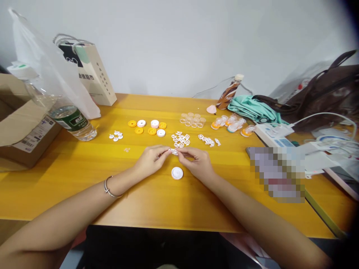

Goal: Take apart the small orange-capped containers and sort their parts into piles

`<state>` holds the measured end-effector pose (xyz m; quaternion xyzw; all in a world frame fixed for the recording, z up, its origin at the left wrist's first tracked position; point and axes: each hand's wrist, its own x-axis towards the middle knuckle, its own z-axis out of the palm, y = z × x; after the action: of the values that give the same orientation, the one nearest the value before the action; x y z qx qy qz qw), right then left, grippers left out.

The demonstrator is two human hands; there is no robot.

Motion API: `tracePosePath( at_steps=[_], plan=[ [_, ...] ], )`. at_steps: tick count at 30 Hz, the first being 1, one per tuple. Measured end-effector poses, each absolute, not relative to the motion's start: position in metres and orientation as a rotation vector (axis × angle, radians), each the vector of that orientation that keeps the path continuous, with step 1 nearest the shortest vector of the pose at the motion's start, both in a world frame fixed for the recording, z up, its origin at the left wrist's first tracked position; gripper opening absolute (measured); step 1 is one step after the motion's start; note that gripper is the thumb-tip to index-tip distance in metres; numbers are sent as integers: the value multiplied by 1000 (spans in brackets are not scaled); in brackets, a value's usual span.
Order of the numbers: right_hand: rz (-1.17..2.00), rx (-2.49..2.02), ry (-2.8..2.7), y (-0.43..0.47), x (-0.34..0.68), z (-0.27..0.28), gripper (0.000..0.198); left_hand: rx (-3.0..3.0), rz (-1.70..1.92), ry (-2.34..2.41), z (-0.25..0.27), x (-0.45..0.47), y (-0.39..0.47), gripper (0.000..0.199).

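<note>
My left hand point(155, 160) and my right hand point(195, 160) meet over the middle of the table, fingertips pinched on a small white openwork plastic part point(173, 151) between them. Its far details are partly covered by my fingers. Just below, a round white cap point(177, 173) lies on the wood with its hollow side up. Beyond my fingers sits a pile of white spoked plastic pieces point(181, 139). To its right are several smaller white plastic parts point(206, 140). Farther left, white and orange round caps point(152, 131) lie in a loose group.
Clear plastic rings point(192, 120) and assembled capped pieces point(235, 125) stand behind to the right. Small white discs point(116, 135) lie left, near a water bottle point(73, 119) and cardboard box point(33, 138). A power strip point(276, 136) and pixelated flat object point(276, 175) occupy the right.
</note>
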<state>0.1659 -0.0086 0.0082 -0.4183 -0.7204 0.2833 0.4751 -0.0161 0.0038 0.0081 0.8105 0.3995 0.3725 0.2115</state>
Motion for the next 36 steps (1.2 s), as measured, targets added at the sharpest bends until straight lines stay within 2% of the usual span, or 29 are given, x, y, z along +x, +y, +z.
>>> tracePosePath(
  at_steps=[13,20,26,30,36],
  plan=[
    [725,-978,-1698,-11,162,10,18,2142,1106,1077,4,-12,6,28],
    [960,-1026,-1511,-6,163,8,12,2007,1086,1023,7,-8,1,26],
    [1111,-978,-1469,-4,163,12,17,1695,1051,944,10,-9,5,29],
    [1026,-925,-1583,-5,164,11,32,1460,1036,863,9,-13,11,31],
    [680,-820,-1841,-6,167,11,43,1206,968,679,9,-12,7,29]
  ],
)
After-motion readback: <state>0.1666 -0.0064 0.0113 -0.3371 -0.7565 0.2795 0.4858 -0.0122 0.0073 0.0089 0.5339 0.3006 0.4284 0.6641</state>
